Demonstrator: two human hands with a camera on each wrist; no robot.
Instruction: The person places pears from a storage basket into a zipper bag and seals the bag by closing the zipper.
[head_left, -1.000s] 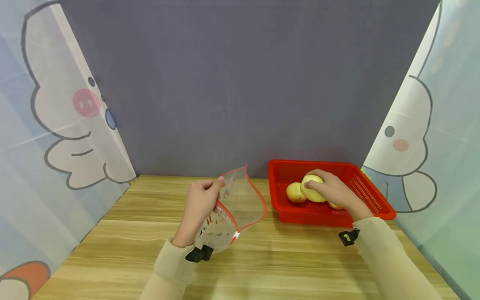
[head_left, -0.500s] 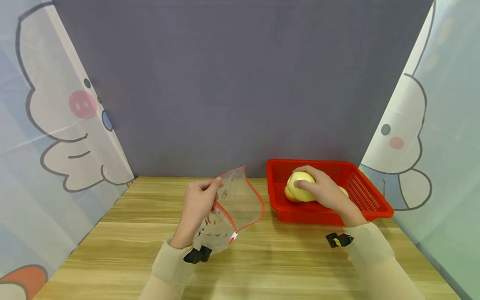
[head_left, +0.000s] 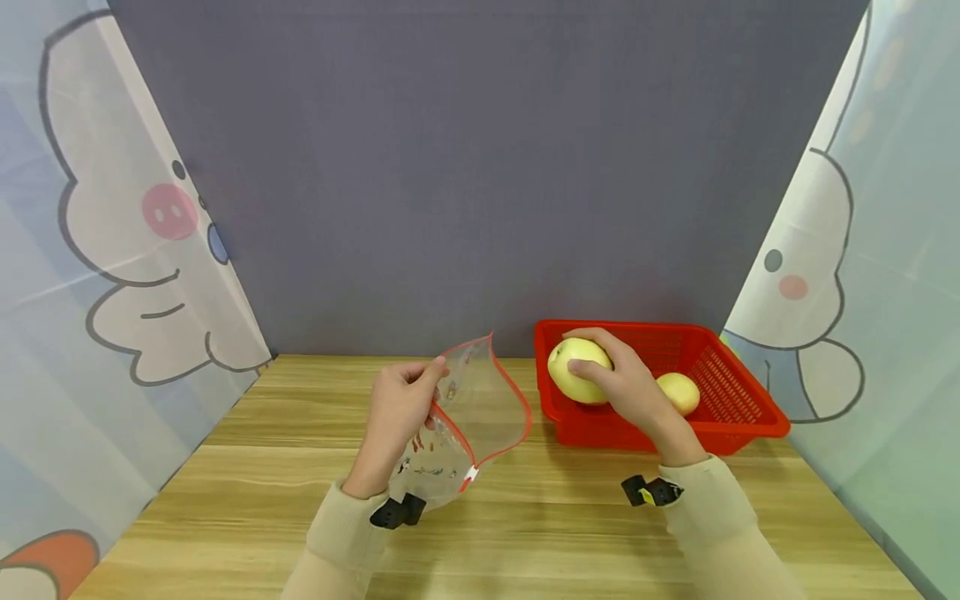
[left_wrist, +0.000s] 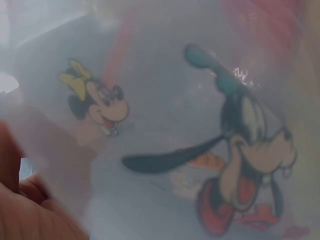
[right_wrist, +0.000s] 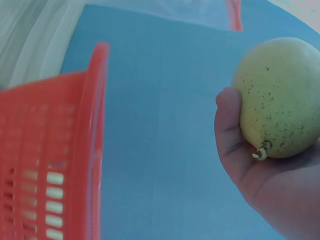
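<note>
My left hand (head_left: 401,410) pinches the rim of a clear zip bag (head_left: 491,404) with red edges and a white slider. Its mouth gapes toward the right. Cartoon prints cover the bag (left_wrist: 200,150), filling most of the left wrist view. In my right hand (head_left: 639,393), fingers and thumb curl round a pale yellow-green pear (head_left: 567,377), held over the left part of the red basket (head_left: 592,435). Dark specks and a short stem show on the pear (right_wrist: 280,95) in the right wrist view. One smaller yellow fruit (head_left: 678,392) lies in the basket behind my wrist.
The red basket has slotted walls and stands at the right rear of the wooden table (head_left: 247,500). A grey panel (head_left: 450,183) rises behind the table. Cartoon-printed curtains (head_left: 112,317) hang at both sides.
My right hand has carried the pear left within the basket's span, exposing the smaller fruit behind it. The left hand and the bag have stayed nearly still.
</note>
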